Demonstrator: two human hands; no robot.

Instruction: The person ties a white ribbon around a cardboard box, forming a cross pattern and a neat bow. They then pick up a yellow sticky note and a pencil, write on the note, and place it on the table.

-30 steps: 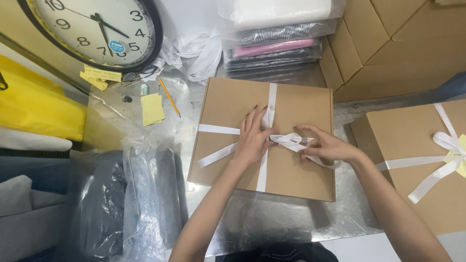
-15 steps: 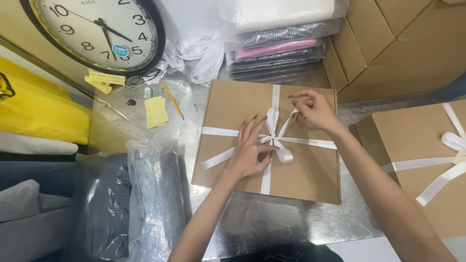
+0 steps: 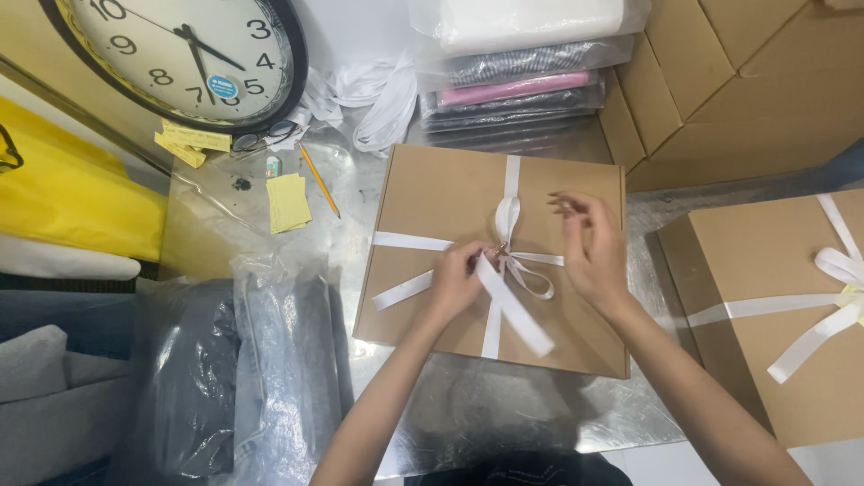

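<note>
White ribbon (image 3: 509, 270) on the brown box (image 3: 450, 193) mid-bench could slacken at its knot if your left hand (image 3: 457, 277), pinching it, loosens while your right hand (image 3: 589, 247) hovers open.

Flat kraft-brown cardboard box (image 3: 450, 216), plain and unprinted, crossed by a white satin ribbon (image 3: 509, 270) tied in a bow; second brown cardboard box (image 3: 765, 270) at right carries the same white ribbon with a pale yellow scrap at its bow. Round wall clock (image 3: 180, 54): white face, black rim, black numerals and hands, small blue sticker; below it pale yellow sticky notes (image 3: 288, 202) and an orange-yellow pencil (image 3: 319, 180). Bright yellow plastic sheet (image 3: 72, 193) at left, clear bags over dark grey-black cloth (image 3: 193, 378), and a stack of bagged garments (image 3: 522, 81) in white, grey check, pink and black.
</note>
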